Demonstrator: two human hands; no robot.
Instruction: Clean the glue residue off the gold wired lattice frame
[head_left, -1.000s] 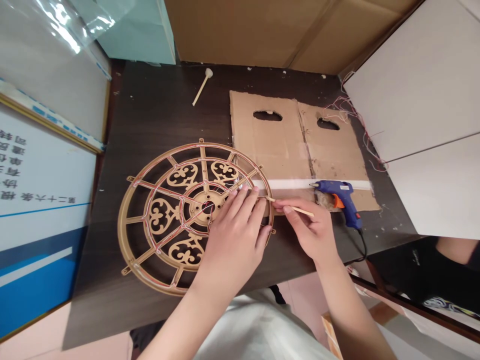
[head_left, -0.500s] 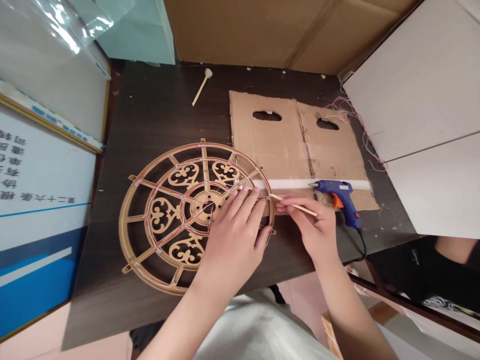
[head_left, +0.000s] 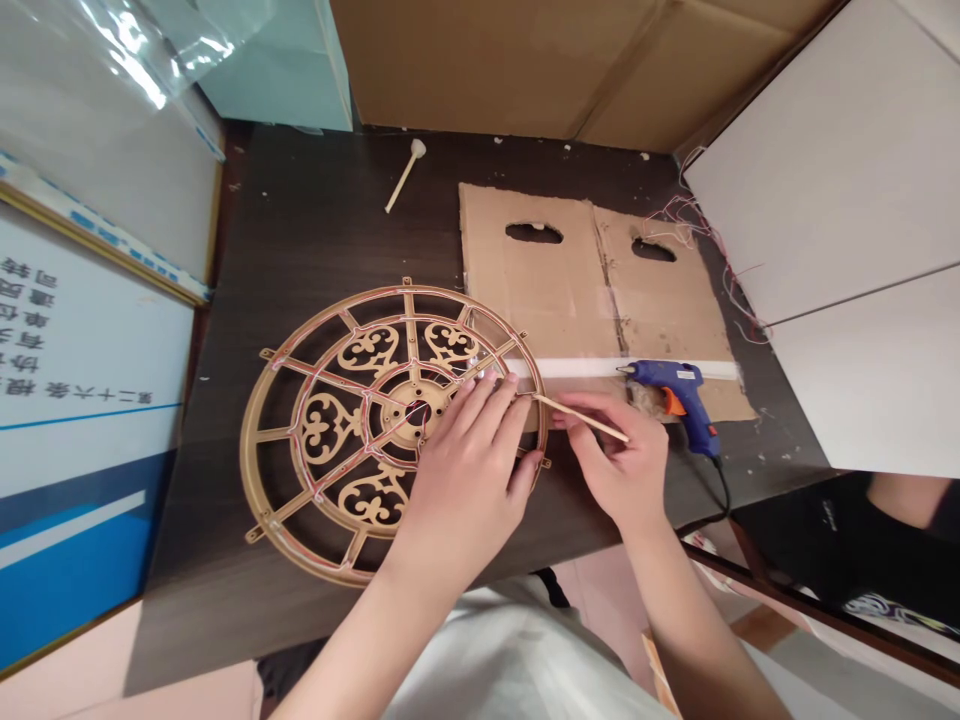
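Observation:
A round gold openwork frame (head_left: 330,430) with scroll ornaments lies flat on the dark table, thin red and white wires running along its rings and spokes. My left hand (head_left: 472,450) rests on its right part, fingers stretched out, covering some of the hub and spokes. Pinched in my right hand (head_left: 622,455) is a thin wooden stick (head_left: 585,418). The stick's tip is at the frame's right rim, close to my left fingers; whether it touches a wire I cannot tell.
A blue glue gun (head_left: 679,390) with an orange trigger lies to the right, its cord hanging off the edge. Behind the frame is a cardboard sheet (head_left: 532,280) with two holes. A small stick with a pale blob (head_left: 405,175) lies farther back. Loose wires (head_left: 731,265) tangle by the white panel.
My right hand has shifted slightly left, and the stick's tip has moved a little left and down at the rim. My left hand stays in place.

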